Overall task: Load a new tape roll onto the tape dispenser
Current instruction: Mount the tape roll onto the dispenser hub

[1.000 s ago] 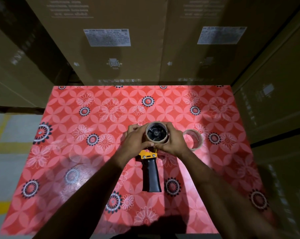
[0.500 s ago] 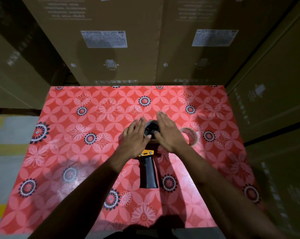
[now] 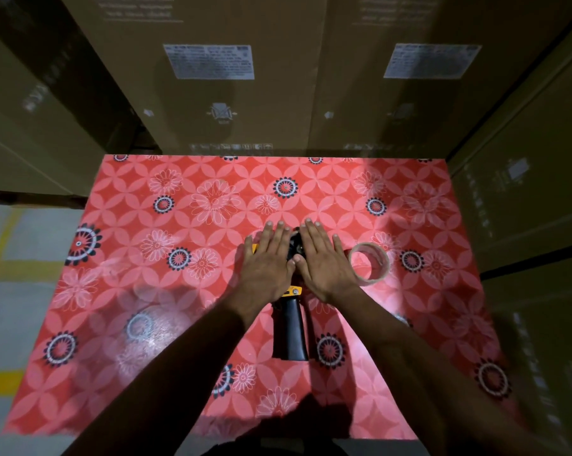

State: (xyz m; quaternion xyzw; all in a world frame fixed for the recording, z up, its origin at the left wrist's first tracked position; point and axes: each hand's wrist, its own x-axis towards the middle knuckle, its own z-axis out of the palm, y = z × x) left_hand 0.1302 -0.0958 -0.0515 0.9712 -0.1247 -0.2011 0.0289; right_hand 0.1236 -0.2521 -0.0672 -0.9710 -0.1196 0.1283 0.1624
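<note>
Both hands (image 3: 271,258) flattened over dispenser (image 3: 291,327) (roll (image 3: 370,264) beside, apart).

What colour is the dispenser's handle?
Black, with a yellow part above it; the handle shows clearly in the head view.

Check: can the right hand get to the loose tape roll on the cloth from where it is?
Probably yes. The right hand lies flat over the dispenser, and the loose tape roll lies just to its right on the tablecloth, nothing between.

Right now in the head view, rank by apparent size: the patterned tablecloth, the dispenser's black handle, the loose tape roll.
1. Patterned tablecloth, by far the largest.
2. Black handle and loose tape roll: look too alike to rank; the handle is longer, the roll wider.
</note>
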